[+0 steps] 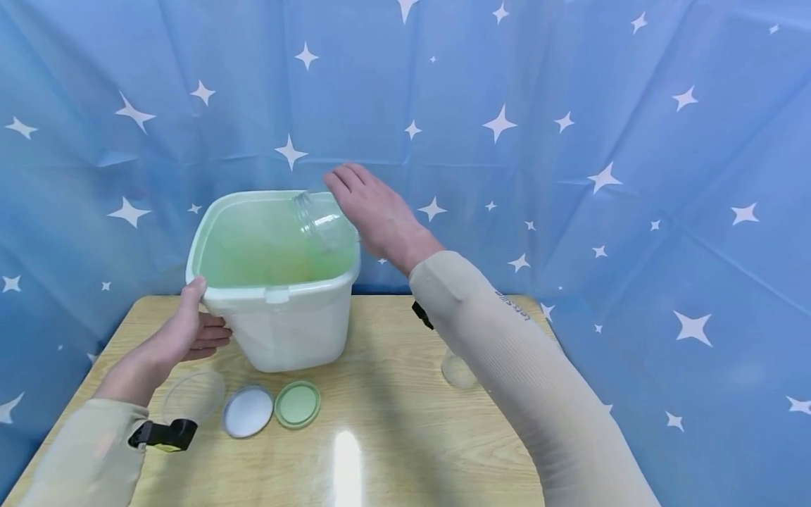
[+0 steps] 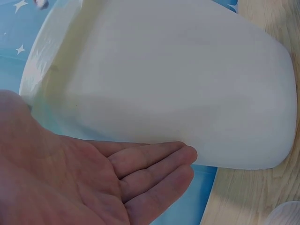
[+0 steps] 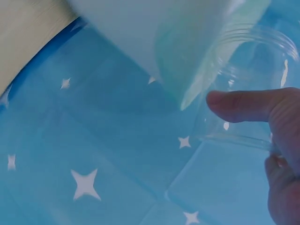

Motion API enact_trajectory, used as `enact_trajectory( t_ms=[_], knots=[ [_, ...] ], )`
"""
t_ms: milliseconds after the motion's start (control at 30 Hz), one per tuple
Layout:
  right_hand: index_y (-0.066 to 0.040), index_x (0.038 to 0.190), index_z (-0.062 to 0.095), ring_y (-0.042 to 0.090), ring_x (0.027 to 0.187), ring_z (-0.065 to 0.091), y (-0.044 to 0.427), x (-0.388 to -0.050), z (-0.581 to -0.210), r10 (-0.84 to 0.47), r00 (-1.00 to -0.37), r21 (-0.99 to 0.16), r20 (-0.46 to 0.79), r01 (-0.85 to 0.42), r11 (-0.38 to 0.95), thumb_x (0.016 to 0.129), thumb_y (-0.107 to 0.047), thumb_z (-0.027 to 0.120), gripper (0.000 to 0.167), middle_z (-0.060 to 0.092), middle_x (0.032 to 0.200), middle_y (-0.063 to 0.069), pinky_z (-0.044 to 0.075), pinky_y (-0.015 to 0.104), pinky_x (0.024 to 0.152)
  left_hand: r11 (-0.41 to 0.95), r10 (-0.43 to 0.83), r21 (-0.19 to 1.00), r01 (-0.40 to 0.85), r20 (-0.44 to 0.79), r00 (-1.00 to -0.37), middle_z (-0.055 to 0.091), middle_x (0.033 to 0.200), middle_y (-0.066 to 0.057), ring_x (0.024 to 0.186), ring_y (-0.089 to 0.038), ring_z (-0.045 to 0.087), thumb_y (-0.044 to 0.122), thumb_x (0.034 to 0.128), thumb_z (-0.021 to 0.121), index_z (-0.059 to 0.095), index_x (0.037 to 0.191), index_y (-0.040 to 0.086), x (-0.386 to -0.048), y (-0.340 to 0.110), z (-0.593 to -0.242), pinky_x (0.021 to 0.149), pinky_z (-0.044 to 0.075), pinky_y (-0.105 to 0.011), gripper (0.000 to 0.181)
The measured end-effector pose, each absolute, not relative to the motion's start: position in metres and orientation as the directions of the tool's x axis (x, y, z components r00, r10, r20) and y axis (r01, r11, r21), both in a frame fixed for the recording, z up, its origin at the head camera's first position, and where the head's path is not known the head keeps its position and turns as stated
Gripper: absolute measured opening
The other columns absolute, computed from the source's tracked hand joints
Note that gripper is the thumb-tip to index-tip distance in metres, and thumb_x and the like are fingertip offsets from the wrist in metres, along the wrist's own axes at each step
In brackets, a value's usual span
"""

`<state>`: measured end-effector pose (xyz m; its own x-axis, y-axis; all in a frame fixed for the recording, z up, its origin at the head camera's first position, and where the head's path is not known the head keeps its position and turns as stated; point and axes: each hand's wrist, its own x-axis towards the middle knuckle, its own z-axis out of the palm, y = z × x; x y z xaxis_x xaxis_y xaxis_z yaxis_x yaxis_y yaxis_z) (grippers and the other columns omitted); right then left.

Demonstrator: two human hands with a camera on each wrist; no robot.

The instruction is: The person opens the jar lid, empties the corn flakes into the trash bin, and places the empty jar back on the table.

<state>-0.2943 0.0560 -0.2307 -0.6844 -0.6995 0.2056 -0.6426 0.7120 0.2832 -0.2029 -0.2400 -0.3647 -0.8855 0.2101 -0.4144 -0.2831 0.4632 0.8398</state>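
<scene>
My right hand (image 1: 380, 211) grips a clear plastic jar (image 3: 248, 65). The jar is tipped, its threaded mouth over the inside of a white tub (image 1: 291, 331), and no contents are visible in it. The tub stands on the table; its inside looks pale green, with a yellowish patch low down. My left hand (image 1: 184, 329) is at the tub's near left corner, thumb resting on the rim. Its other fingers (image 2: 154, 173) lie straight along the tub's outer wall below the rim.
On the wooden table (image 1: 393, 422), in front of the tub, lie a green lid (image 1: 298, 404), a white lid (image 1: 248, 411) and a clear round piece (image 1: 193, 396). Another clear round object (image 1: 457, 370) is partly behind my right sleeve. A blue star-patterned curtain (image 1: 443, 84) hangs behind.
</scene>
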Motion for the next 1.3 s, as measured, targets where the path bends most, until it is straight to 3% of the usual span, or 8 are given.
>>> enact_trajectory(
  t_ms=[267, 433, 667, 867, 1100, 1300],
  knots=[
    [-0.008, 0.152, 0.026, 0.025, 0.149, 0.022, 0.057, -0.294, -0.23, -0.666, -0.722, 0.214, 0.189, -0.632, 0.745, 0.083, 0.019, 0.048, 0.077, 0.032, 0.156, 0.009, 0.02, 0.032, 0.124, 0.443, 0.192, 0.845, -0.3, -0.416, -0.889, 0.033, 0.142, -0.039, 0.134, -0.049, 0.041, 0.065, 0.0858, -0.021, 0.018, 0.14, -0.027, -0.202, -0.239, -0.365, 0.11, 0.04, -0.055, 0.114],
    [-0.009, 0.153, 0.025, 0.024, 0.149, 0.023, 0.064, -0.297, -0.228, -0.625, -0.756, 0.151, 0.196, -0.606, 0.781, 0.082, 0.004, 0.065, 0.082, 0.031, 0.156, 0.008, 0.02, 0.032, 0.124, 0.437, 0.164, 0.84, -0.322, -0.427, -0.89, 0.035, 0.142, -0.038, 0.132, -0.049, 0.044, 0.064, 0.0863, -0.021, 0.02, 0.139, -0.028, -0.204, -0.236, -0.366, 0.109, 0.042, -0.053, 0.114],
    [-0.015, 0.157, 0.013, 0.02, 0.151, 0.017, 0.085, -0.301, -0.228, -0.5, -0.847, 0.014, 0.179, -0.506, 0.862, 0.073, -0.02, 0.087, 0.112, 0.02, 0.163, 0.001, 0.02, 0.033, 0.124, 0.436, 0.155, 0.842, -0.317, -0.418, -0.895, 0.037, 0.141, -0.038, 0.13, -0.048, 0.047, 0.064, 0.0868, -0.02, 0.022, 0.138, -0.028, -0.204, -0.235, -0.365, 0.107, 0.043, -0.051, 0.114],
    [-0.012, 0.156, 0.016, 0.023, 0.149, 0.023, 0.104, -0.301, -0.235, -0.452, -0.861, -0.054, 0.235, -0.476, 0.878, 0.067, -0.032, 0.09, 0.118, 0.025, 0.161, 0.005, 0.022, 0.034, 0.123, 0.451, 0.16, 0.842, -0.297, -0.403, -0.901, 0.039, 0.14, -0.039, 0.13, -0.048, 0.047, 0.066, 0.0866, -0.02, 0.023, 0.138, -0.028, -0.201, -0.235, -0.366, 0.108, 0.043, -0.052, 0.116],
    [-0.01, 0.155, 0.021, 0.026, 0.148, 0.026, 0.121, -0.3, -0.256, -0.342, -0.905, -0.249, 0.252, -0.402, 0.881, 0.063, -0.036, 0.092, 0.119, 0.03, 0.16, 0.007, 0.024, 0.039, 0.123, 0.454, 0.17, 0.845, -0.282, -0.393, -0.904, 0.039, 0.139, -0.039, 0.13, -0.049, 0.046, 0.065, 0.087, -0.02, 0.023, 0.137, -0.029, -0.201, -0.236, -0.366, 0.109, 0.041, -0.054, 0.115],
    [-0.009, 0.152, 0.026, 0.03, 0.142, 0.035, 0.132, -0.297, -0.284, -0.224, -0.94, -0.4, 0.256, -0.314, 0.861, 0.062, -0.041, 0.091, 0.117, 0.039, 0.154, 0.01, 0.034, 0.044, 0.117, 0.455, 0.16, 0.844, -0.285, -0.392, -0.906, 0.039, 0.139, -0.039, 0.13, -0.049, 0.047, 0.065, 0.0871, -0.02, 0.023, 0.137, -0.028, -0.2, -0.236, -0.366, 0.108, 0.041, -0.054, 0.114]
  ],
)
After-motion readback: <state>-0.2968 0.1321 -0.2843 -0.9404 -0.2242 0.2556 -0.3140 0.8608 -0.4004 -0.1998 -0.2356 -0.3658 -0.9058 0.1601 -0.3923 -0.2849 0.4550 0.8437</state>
